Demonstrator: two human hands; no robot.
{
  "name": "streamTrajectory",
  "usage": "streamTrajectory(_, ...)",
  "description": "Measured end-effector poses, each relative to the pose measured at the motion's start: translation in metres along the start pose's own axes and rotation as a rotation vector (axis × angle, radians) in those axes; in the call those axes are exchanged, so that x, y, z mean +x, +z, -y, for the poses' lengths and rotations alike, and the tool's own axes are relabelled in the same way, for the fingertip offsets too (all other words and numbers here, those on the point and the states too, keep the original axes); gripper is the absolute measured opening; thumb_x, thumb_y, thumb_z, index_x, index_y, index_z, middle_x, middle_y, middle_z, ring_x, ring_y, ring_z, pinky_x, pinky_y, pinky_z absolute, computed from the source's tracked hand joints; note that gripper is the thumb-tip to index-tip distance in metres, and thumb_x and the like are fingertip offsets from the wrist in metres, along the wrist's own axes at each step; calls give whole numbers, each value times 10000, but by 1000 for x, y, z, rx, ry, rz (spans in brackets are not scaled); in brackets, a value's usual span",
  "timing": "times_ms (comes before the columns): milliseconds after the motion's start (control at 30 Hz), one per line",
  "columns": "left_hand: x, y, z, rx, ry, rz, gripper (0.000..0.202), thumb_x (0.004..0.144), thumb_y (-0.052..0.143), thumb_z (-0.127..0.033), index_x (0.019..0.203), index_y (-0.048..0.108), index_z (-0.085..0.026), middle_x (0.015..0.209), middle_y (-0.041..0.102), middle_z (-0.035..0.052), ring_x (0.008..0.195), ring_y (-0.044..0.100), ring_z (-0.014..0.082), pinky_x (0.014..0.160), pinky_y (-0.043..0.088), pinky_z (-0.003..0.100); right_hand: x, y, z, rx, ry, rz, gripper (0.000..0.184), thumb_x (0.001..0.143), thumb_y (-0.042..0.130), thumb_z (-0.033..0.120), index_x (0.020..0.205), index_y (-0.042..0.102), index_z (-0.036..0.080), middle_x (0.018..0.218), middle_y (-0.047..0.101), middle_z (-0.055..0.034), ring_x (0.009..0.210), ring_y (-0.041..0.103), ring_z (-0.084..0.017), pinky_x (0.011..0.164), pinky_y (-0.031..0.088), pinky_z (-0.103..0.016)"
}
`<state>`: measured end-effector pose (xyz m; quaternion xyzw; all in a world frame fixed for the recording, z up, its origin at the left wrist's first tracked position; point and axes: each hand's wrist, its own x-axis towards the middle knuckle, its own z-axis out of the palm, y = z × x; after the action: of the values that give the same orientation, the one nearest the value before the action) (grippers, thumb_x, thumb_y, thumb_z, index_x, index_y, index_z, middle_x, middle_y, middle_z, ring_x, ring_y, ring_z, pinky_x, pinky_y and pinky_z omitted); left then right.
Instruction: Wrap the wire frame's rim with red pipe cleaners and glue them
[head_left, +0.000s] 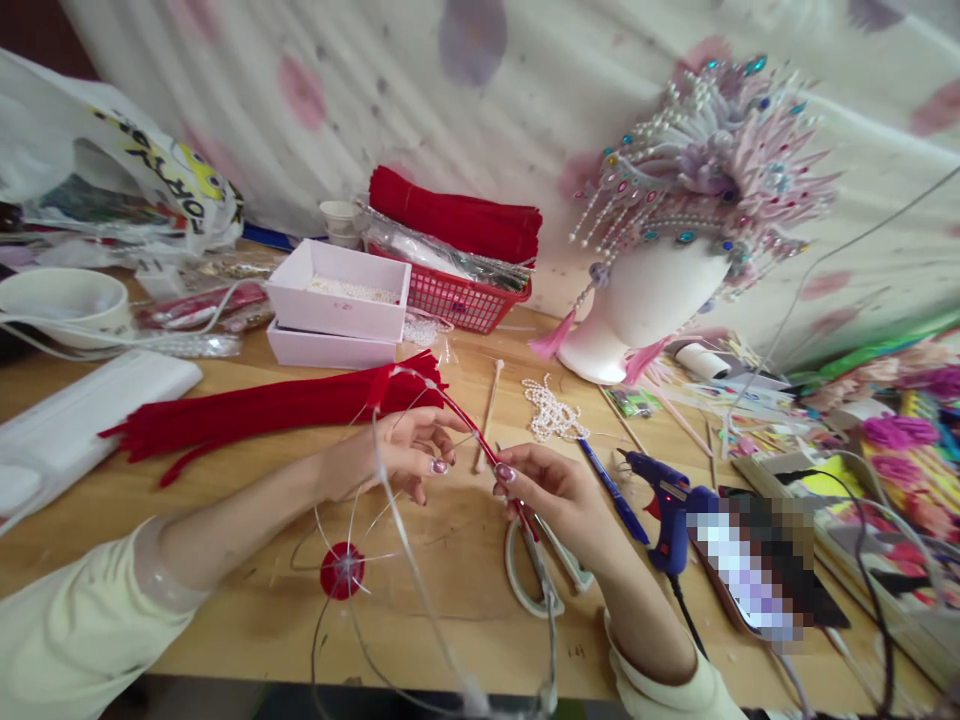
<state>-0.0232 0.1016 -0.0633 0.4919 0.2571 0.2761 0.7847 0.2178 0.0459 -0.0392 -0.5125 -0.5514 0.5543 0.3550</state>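
A wire cap frame [409, 545] stands at the front, with thin wires meeting near a round red patch [343, 571]. Along its far rim runs a narrow red strip [469, 420], and my right hand [544, 485] pinches this strip between thumb and fingers. My left hand [409, 455] reaches around the frame from the left, its fingers loosely curved and apart. The left index fingertip is close to the strip; whether it touches cannot be made out. White-handled scissors [534, 580] lie under my right hand. Behind my left hand lies a bundle of red fuzzy stems [277, 405].
A blue glue gun [667, 505] and a phone [742, 575] lie on the right, with a blue pen [611, 490] and pearl strings [553, 408] beside them. White boxes [337, 290], a red basket [465, 300] and a foam head [637, 305] wearing a headdress stand behind.
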Motion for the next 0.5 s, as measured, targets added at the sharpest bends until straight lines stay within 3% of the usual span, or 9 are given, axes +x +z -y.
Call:
streamTrajectory(133, -3, 0, -6, -152, -88, -45, 562, 673, 746, -187, 1201, 553, -182, 934, 618, 17, 678, 534, 111, 578, 558, 261, -1, -10, -7, -27, -42, -36, 339, 905, 665, 478, 1113, 690, 211, 795, 709, -28, 580, 613, -131, 532, 509, -259)
streamTrajectory(300, -6, -1, -12, -402, -144, -6, 562, 758, 674, -118, 1279, 480, -200, 943, 660, 37, 679, 607, 119, 643, 589, 279, -10, -20, -9, -132, -254, -59, 458, 876, 689, 307, 1325, 607, 270, 1105, 683, -73, 954, 667, -203, 792, 571, -338)
streamTrajectory(400, -4, -1, -12, -491, -165, 39, 589, 783, 651, -134, 1329, 449, -225, 931, 678, 51, 670, 640, 127, 640, 590, 267, -16, -23, -6, -227, -373, -13, 438, 904, 656, 272, 1338, 602, 295, 1158, 658, -78, 1010, 639, -211, 830, 565, -360)
streamTrajectory(500, -3, 5, -14, -522, -192, 38, 450, 805, 622, -179, 1240, 506, -186, 920, 677, 60, 673, 657, 116, 664, 586, 233, -20, -22, -1, -299, -478, -19, 396, 923, 628, 260, 1315, 613, 310, 1242, 648, -76, 1063, 631, -216, 887, 546, -382)
